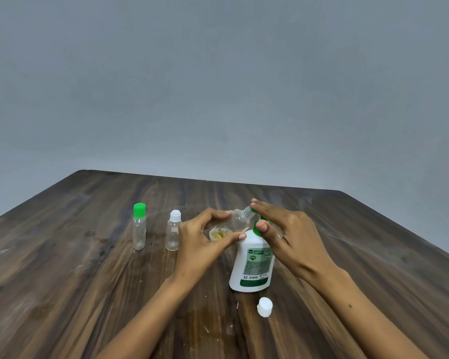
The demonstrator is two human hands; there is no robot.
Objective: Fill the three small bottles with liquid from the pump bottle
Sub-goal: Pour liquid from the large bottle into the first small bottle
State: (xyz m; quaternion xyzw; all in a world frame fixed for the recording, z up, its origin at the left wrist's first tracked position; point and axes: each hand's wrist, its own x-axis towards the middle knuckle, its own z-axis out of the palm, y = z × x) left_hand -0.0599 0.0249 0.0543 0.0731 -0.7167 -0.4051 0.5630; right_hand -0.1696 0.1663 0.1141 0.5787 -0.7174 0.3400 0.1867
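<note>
The uncapped clear small bottle [232, 224] is tilted, its open neck pointing toward 2 o'clock at the green pump head [257, 225] of the white pump bottle [253, 265], which stands upright on the wooden bench [75, 281] just right of centre. A little yellowish liquid sits in the tilted bottle's lower end. The left hand [200, 242] has its grip clenched around that bottle, thumb and forefinger curled about its base. The right hand [288, 237] lies over the pump head, fingers spread flat across the top and thumb against the green collar; its grip is not wrapped around anything, just resting on the pump. At 5 o'clock from the pump bottle, near its foot, a white cap [265, 307] lies on the bench. At 9 o'clock from the left hand stand two more clear bottles, well apart from the pump bottle: the nearer one white-capped [173, 230], the farther one green-capped [139, 226], both upright.
</note>
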